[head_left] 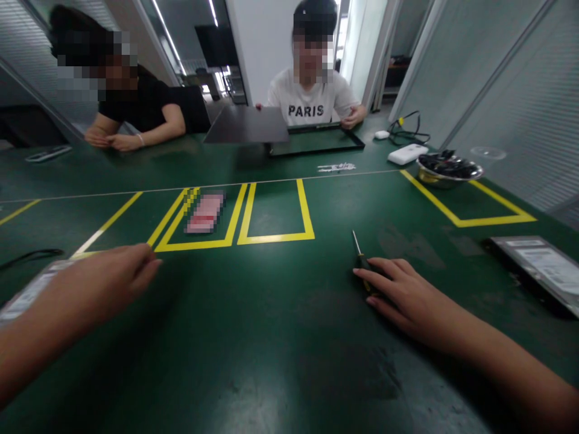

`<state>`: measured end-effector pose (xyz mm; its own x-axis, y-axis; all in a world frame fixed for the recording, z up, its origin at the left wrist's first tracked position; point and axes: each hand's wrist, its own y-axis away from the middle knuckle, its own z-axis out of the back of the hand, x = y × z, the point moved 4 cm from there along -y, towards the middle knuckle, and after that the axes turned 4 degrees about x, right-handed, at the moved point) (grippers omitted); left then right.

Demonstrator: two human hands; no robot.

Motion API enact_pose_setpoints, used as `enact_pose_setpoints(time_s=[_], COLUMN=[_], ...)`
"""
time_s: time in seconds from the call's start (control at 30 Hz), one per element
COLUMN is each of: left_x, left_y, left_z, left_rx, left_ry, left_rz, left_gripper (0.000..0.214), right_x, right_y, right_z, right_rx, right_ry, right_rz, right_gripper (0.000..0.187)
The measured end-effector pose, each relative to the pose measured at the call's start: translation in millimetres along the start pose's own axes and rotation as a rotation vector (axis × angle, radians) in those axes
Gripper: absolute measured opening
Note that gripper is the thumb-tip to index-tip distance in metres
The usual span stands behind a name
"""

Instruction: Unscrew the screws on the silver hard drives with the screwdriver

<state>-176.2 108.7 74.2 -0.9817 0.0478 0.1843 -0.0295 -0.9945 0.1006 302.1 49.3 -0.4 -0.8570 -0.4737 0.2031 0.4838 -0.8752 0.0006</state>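
My right hand (400, 292) lies on the green table (280, 337), fingers curled over the handle of a screwdriver (360, 256) whose metal shaft pokes out toward the far side. My left hand (106, 280) hovers low over the table at the left, fingers held together and bent down, with nothing visible in them. Just left of that hand lies a flat silver drive (27, 295), partly hidden by my wrist.
Yellow tape boxes (275, 211) mark the table; one holds a pink card (204, 213). A flat drive (545, 268) lies at right, a metal bowl (447, 169) of dark parts beyond. Across, a person in a white shirt holds a laptop (312, 138); another leans at left.
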Motion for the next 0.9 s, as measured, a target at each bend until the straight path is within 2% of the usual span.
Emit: enact_pose_setpoints(time_s=[0.03,0.1,0.17,0.23,0.3,0.37,0.47,0.6,0.7,0.9], left_x=[-38.1,-115.6,-180.8,-228.6,-259.0,-274.5,-281.6,-274.5,-268.3,-268.8], left_y=[12.4,44.2,76.4,100.4,112.5,113.1,101.5,76.7,65.7,66.0], left_z=[6.9,19.5,26.4,27.9,26.8,22.0,9.0,-10.4,-24.4,-27.8], left_rx=[0.021,-0.025,-0.073,-0.059,-0.014,0.053,0.132,0.007,-0.02,-0.03], left_ry=[0.0,0.022,0.063,0.142,0.233,0.249,0.236,0.319,0.36,0.378], left_rz=[-0.129,-0.438,-0.652,-0.764,-0.78,-0.712,-0.658,-0.686,-0.755,-0.763], left_gripper=[0.037,0.031,0.025,0.017,0.013,0.013,0.017,0.02,0.021,0.017], right_x=[-0.7,-2.1,-2.9,-2.8,-1.5,0.3,2.5,0.7,-4.8,-26.7], right_y=[0.8,2.5,4.1,5.2,6.0,6.7,7.7,9.9,11.8,17.5], right_z=[-0.9,-3.0,-5.1,-6.2,-5.9,-4.8,-3.6,-2.7,-0.8,4.1], right_rx=[-0.007,-0.027,-0.039,-0.053,-0.068,-0.08,-0.083,-0.071,-0.056,-0.054], right_ry=[-0.002,-0.005,-0.002,0.007,0.019,0.033,0.051,0.088,0.107,0.142], right_rz=[0.0,0.005,0.019,0.032,0.042,0.045,0.039,-0.008,-0.044,-0.18], right_gripper=[0.048,0.048,0.048,0.047,0.046,0.044,0.043,0.044,0.043,0.038])
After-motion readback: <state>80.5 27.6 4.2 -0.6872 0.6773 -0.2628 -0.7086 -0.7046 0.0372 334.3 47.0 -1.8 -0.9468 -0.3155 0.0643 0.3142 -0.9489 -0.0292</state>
